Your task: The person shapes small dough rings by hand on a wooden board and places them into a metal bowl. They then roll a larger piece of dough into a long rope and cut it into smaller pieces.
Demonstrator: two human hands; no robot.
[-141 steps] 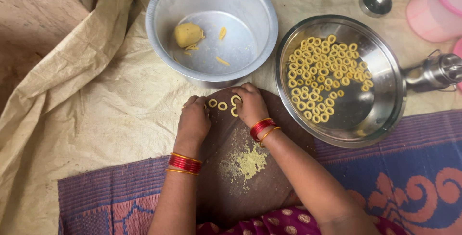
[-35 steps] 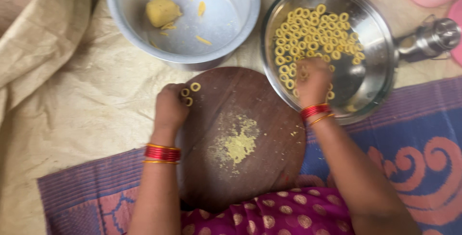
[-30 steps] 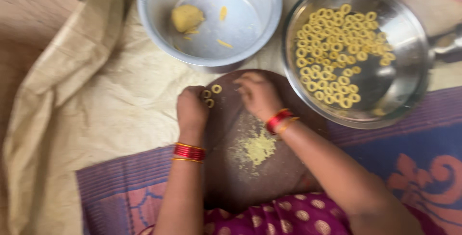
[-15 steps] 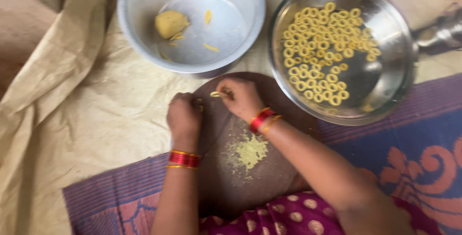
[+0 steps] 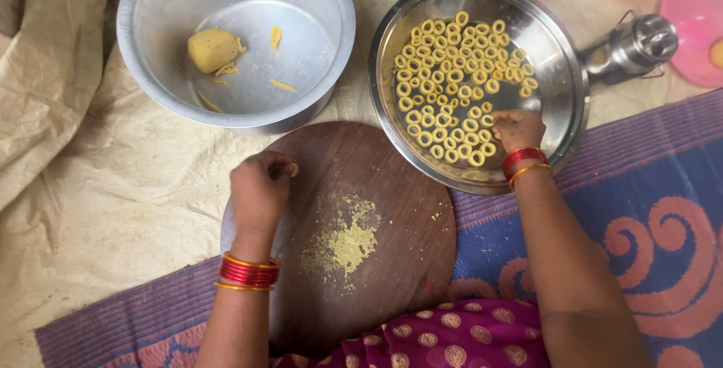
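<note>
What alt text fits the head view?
The right hand reaches into a steel pan of yellow dough rings; the left hand pinches dough over a round wooden board. Behind sits a bowl holding a dough lump.

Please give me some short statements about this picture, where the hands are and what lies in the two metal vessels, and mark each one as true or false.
1. The right hand is over the steel pan of dough rings. True.
2. The left hand rests on the round wooden board. True.
3. The aluminium bowl is full of rings. False: it holds one dough lump and a few scraps.
4. The board is clean. False: yellow crumbs lie at its middle.
5. Both wrists wear red bangles. True.
</note>
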